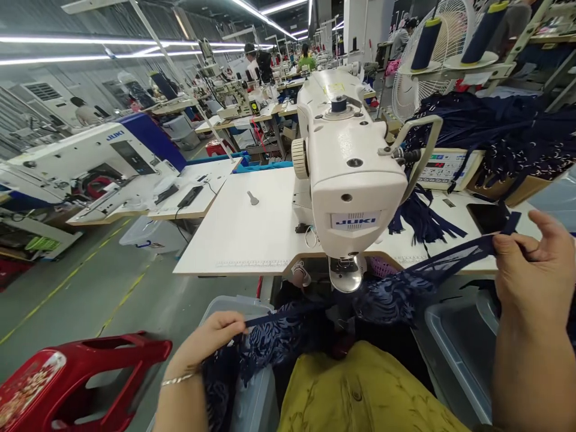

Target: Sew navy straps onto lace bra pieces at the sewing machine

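Observation:
My left hand (207, 344) pinches one end of a dark navy patterned fabric strip (396, 288) low at the left, a bracelet on its wrist. My right hand (535, 270) pinches the strip's other end at the far right, holding it up. The fabric stretches between both hands and sags under the head of the white JUKI sewing machine (346, 180). More of the navy cloth bunches over my lap, above a mustard-yellow garment (360, 396).
The white sewing table (252, 228) carries a control panel (443, 168), a dark phone (488, 217) and loose navy strips (420, 219). Grey bins (463, 348) stand on both sides of my lap. A red plastic stool (72, 378) is at lower left. Other workers sit farther back.

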The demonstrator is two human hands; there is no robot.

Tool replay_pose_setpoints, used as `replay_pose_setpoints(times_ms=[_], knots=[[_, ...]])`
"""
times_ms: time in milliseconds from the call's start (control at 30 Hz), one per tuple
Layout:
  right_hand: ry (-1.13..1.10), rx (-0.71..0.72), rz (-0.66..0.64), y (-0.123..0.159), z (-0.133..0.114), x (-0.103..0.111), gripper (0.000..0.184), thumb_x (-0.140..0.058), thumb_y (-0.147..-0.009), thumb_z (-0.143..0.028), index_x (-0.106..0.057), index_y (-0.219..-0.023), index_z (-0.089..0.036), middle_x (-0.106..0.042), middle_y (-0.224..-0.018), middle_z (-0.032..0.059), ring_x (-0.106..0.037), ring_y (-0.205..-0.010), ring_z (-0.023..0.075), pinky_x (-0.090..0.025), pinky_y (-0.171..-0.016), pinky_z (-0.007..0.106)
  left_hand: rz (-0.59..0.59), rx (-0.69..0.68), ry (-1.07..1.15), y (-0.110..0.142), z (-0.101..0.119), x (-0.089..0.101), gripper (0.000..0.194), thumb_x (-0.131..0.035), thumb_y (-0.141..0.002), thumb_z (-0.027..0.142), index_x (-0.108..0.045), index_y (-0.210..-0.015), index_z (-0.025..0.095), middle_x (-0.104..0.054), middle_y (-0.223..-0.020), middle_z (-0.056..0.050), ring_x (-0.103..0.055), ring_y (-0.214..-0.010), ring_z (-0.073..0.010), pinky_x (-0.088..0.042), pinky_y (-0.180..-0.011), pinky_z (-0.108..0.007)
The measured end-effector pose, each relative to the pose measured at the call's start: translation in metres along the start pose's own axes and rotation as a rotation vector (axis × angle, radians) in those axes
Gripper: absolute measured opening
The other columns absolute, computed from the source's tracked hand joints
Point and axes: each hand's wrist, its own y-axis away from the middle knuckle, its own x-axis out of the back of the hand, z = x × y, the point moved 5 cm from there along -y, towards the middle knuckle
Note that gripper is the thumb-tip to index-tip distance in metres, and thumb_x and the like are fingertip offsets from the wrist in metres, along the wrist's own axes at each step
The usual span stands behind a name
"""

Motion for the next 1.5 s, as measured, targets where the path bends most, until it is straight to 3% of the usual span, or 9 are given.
replay_pose_setpoints(times_ms=[200, 500, 667, 833, 1000, 1133, 1267, 1367, 1500], knots=[[-0.160, -0.148, 0.033, 0.000, 0.014, -0.010, 0.023, -0.085, -0.054, -0.028, -0.068, -0.066, -0.019, -0.068, -0.079, 0.0093, -0.054, -0.057, 0.0129, -0.039, -0.049, 0.031, 0.233, 0.109, 0.169, 0.042, -0.046, 0.038, 0.051, -0.067, -0.069, 0.066, -0.069, -0.084, 0.017, -0.050, -0.056, 0.003, -0.040, -0.055, -0.0110, -0.036, -0.055, -0.023], [-0.404, -0.213, -0.089, 0.012, -0.013, -0.026, 0.034, -0.088, -0.054, -0.032, -0.064, -0.071, -0.016, -0.069, -0.070, 0.0034, -0.062, -0.056, 0.0121, -0.038, -0.034, 0.014, 0.518, 0.284, 0.355, 0.040, -0.062, 0.058, 0.051, -0.084, -0.055, 0.046, -0.070, -0.091, 0.014, -0.065, -0.063, -0.001, -0.047, -0.048, -0.0099, -0.038, -0.044, -0.021], [-0.445, -0.319, -0.119, 0.018, -0.012, -0.023, 0.031, -0.087, -0.056, -0.026, -0.063, -0.072, -0.015, -0.069, -0.066, 0.0012, -0.050, -0.042, 0.0056, -0.029, -0.029, 0.012, 0.891, 0.022, 0.703, 0.032, -0.052, 0.071, 0.036, -0.088, -0.051, 0.031, -0.059, -0.064, 0.015, -0.064, -0.055, 0.003, -0.051, -0.045, -0.0070, -0.043, -0.043, -0.017], [-0.389, -0.333, -0.119, 0.022, -0.010, -0.018, 0.021, -0.080, -0.065, -0.024, -0.062, -0.073, -0.016, -0.066, -0.067, 0.0005, -0.049, -0.043, 0.0060, -0.025, -0.032, 0.015, 1.088, -0.293, 0.897, 0.026, -0.021, 0.079, 0.039, -0.068, -0.084, 0.027, -0.039, -0.061, 0.015, -0.067, -0.076, 0.010, -0.065, -0.080, -0.0053, -0.055, -0.075, -0.017], [-0.324, -0.305, -0.147, 0.030, -0.015, -0.020, 0.019, -0.080, -0.066, -0.024, -0.063, -0.072, -0.019, -0.059, -0.063, -0.0017, -0.053, -0.053, 0.0073, -0.040, -0.048, 0.020, 1.110, -0.497, 1.071, 0.021, 0.015, 0.083, 0.030, -0.046, -0.100, 0.025, -0.042, -0.071, 0.018, -0.056, -0.067, 0.012, -0.058, -0.071, 0.0025, -0.049, -0.073, -0.004], [-0.249, -0.260, -0.229, 0.055, -0.021, -0.031, 0.021, -0.081, -0.066, -0.030, -0.065, -0.075, -0.018, -0.058, -0.058, -0.0016, -0.054, -0.051, 0.0096, -0.044, -0.049, 0.024, 0.944, -0.498, 1.130, 0.007, 0.052, 0.052, 0.004, -0.054, -0.094, 0.015, -0.056, -0.091, 0.016, -0.052, -0.066, 0.009, -0.044, -0.050, 0.0019, -0.040, -0.049, -0.002], [-0.017, -0.153, -0.533, 0.097, -0.037, -0.058, 0.012, -0.074, -0.077, -0.027, -0.068, -0.086, -0.022, -0.067, -0.066, -0.0012, -0.063, -0.060, 0.0122, -0.052, -0.061, 0.026, 0.519, -0.427, 0.957, -0.018, 0.109, -0.025, 0.013, -0.062, -0.089, 0.029, -0.058, -0.087, 0.017, -0.041, -0.057, 0.008, -0.032, -0.042, -0.0024, -0.029, -0.038, -0.011], [0.146, 0.131, -0.883, 0.133, -0.060, -0.086, 0.010, -0.066, -0.086, -0.023, -0.069, -0.095, -0.025, -0.072, -0.078, -0.0012, -0.067, -0.070, 0.0124, -0.054, -0.068, 0.025, 0.240, -0.312, 0.591, -0.031, 0.143, -0.088, 0.023, -0.051, -0.095, 0.039, -0.057, -0.090, 0.018, -0.041, -0.055, 0.008, -0.034, -0.046, -0.0050, -0.029, -0.043, -0.015], [0.238, 0.617, -1.026, 0.168, -0.081, -0.106, 0.017, -0.057, -0.092, -0.016, -0.066, -0.106, -0.019, -0.073, -0.089, 0.0035, -0.067, -0.078, 0.0146, -0.053, -0.073, 0.026, 0.211, -0.354, 0.287, -0.034, 0.165, -0.127, 0.023, -0.045, -0.097, 0.038, -0.052, -0.085, 0.019, -0.052, -0.059, 0.005, -0.043, -0.051, -0.0070, -0.033, -0.050, -0.019]])
